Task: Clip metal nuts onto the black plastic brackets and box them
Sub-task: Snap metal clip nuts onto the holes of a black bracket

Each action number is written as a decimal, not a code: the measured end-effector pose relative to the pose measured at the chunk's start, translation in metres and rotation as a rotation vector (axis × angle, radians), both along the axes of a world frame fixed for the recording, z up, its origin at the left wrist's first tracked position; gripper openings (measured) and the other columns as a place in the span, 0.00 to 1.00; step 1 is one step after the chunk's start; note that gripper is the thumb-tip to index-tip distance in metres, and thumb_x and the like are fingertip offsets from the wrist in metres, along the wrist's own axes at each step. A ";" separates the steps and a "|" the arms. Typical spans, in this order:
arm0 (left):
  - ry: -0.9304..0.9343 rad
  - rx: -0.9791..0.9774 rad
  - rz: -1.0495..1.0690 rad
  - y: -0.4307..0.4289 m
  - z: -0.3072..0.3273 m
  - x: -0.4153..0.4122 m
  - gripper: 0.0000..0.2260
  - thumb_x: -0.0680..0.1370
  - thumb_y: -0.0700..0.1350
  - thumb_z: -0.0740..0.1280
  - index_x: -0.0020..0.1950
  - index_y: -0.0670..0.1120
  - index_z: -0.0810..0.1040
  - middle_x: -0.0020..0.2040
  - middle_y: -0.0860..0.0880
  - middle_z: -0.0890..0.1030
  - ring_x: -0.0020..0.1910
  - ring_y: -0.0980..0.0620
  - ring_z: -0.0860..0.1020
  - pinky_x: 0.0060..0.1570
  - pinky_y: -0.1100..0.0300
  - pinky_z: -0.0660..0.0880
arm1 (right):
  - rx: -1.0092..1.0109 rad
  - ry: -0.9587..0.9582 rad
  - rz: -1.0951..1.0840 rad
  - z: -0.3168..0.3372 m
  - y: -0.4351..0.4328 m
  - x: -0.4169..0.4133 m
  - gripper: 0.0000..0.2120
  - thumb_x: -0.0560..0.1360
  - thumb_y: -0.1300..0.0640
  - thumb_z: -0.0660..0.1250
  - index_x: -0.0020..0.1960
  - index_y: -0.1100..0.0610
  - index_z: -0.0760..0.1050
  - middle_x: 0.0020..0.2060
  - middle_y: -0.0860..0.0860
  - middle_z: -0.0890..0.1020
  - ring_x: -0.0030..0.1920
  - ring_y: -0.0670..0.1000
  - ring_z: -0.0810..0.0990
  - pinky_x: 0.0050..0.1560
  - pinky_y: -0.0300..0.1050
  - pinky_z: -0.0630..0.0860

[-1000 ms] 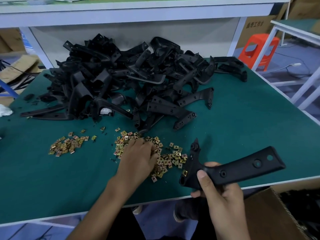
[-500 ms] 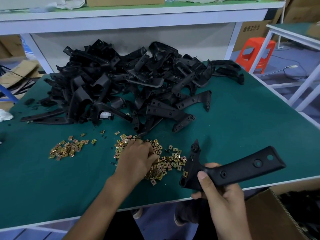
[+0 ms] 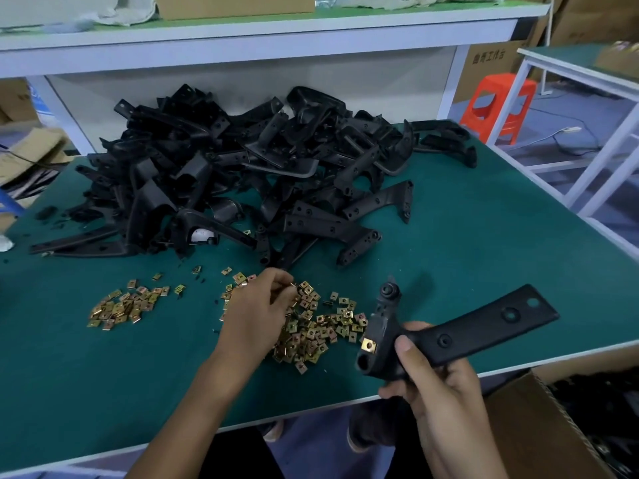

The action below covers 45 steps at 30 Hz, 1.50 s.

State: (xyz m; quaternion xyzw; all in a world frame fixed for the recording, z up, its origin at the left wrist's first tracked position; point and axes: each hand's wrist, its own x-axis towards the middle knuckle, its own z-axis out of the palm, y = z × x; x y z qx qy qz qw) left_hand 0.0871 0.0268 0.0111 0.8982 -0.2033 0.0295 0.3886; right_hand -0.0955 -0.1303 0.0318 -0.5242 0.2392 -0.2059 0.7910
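Green table (image 3: 484, 254) carried a large pile of black brackets (image 3: 242, 174) at its back, cardboard box (image 3: 525, 426) stood under near right corner, right hand (image 3: 439, 385) gripped one bracket (image 3: 466, 331) with curled fingers, left hand (image 3: 256, 316) pinched a nut (image 3: 292, 284) above heap of metal nuts (image 3: 325, 326)

Black plastic brackets (image 3: 262, 174) and brass-gold metal clip nuts (image 3: 321, 326) lie on the dark green bench (image 3: 484, 236); an orange plastic stool (image 3: 498, 105) stands upper right.

Tilted in the right fingers (image 3: 403, 344), a black plastic bracket (image 3: 460, 335) carries one brass-coloured nut (image 3: 368, 345) clipped just left of the thumb, its long holed arm angled upward. Loose nuts (image 3: 321, 326) lie heaped on the bench (image 3: 484, 243) under the left fingers (image 3: 280, 285), a pile of brackets (image 3: 242, 174) just beyond them.
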 end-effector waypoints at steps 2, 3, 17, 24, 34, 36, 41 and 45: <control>0.022 0.004 0.022 0.003 0.003 0.000 0.04 0.80 0.46 0.69 0.55 0.49 0.81 0.47 0.58 0.82 0.48 0.62 0.79 0.44 0.76 0.68 | 0.058 -0.033 0.011 0.001 0.001 0.002 0.12 0.63 0.49 0.78 0.46 0.49 0.85 0.41 0.59 0.86 0.35 0.54 0.85 0.29 0.43 0.79; 0.048 -0.014 0.037 0.004 0.005 -0.001 0.04 0.80 0.46 0.69 0.54 0.51 0.81 0.47 0.59 0.82 0.47 0.64 0.78 0.43 0.76 0.69 | 0.079 -0.051 0.021 0.002 0.002 0.003 0.10 0.64 0.51 0.76 0.46 0.51 0.85 0.40 0.59 0.86 0.36 0.54 0.85 0.28 0.43 0.79; 0.760 -0.833 -0.255 -0.011 0.054 -0.085 0.06 0.74 0.50 0.71 0.49 0.50 0.83 0.42 0.46 0.81 0.41 0.52 0.77 0.42 0.63 0.75 | 0.277 -0.110 0.193 0.009 0.009 0.004 0.09 0.69 0.54 0.72 0.47 0.55 0.85 0.33 0.59 0.82 0.24 0.50 0.78 0.22 0.42 0.74; 0.645 -0.761 -0.274 -0.011 0.058 -0.089 0.06 0.78 0.51 0.71 0.50 0.50 0.81 0.37 0.47 0.77 0.39 0.52 0.74 0.42 0.64 0.72 | 0.309 -0.106 0.183 0.010 0.012 0.003 0.09 0.68 0.54 0.73 0.47 0.55 0.85 0.31 0.58 0.81 0.22 0.49 0.77 0.20 0.42 0.73; 0.652 -0.827 -0.265 -0.009 0.066 -0.093 0.05 0.73 0.45 0.72 0.47 0.47 0.85 0.42 0.48 0.83 0.41 0.56 0.80 0.40 0.67 0.76 | 0.298 -0.100 0.202 0.015 0.012 0.001 0.09 0.66 0.55 0.73 0.44 0.56 0.85 0.32 0.61 0.81 0.22 0.50 0.78 0.20 0.41 0.74; 0.646 -0.832 -0.263 -0.009 0.068 -0.094 0.06 0.73 0.44 0.71 0.47 0.45 0.85 0.44 0.45 0.84 0.42 0.54 0.80 0.42 0.66 0.77 | 0.298 -0.105 0.209 0.015 0.012 0.001 0.09 0.66 0.54 0.74 0.44 0.56 0.85 0.32 0.61 0.81 0.22 0.50 0.78 0.19 0.41 0.74; 0.665 -0.815 -0.251 -0.009 0.070 -0.095 0.05 0.72 0.44 0.72 0.47 0.46 0.85 0.43 0.47 0.84 0.43 0.54 0.80 0.44 0.64 0.76 | 0.269 -0.110 0.210 0.013 0.012 0.000 0.08 0.67 0.55 0.73 0.44 0.56 0.85 0.31 0.60 0.81 0.21 0.49 0.77 0.20 0.41 0.74; 0.683 -0.783 -0.256 -0.005 0.071 -0.090 0.07 0.71 0.44 0.77 0.48 0.49 0.85 0.39 0.50 0.82 0.40 0.56 0.79 0.42 0.67 0.76 | 0.206 -0.103 0.254 0.009 0.007 -0.002 0.16 0.67 0.51 0.78 0.50 0.60 0.83 0.35 0.59 0.82 0.24 0.50 0.80 0.21 0.42 0.75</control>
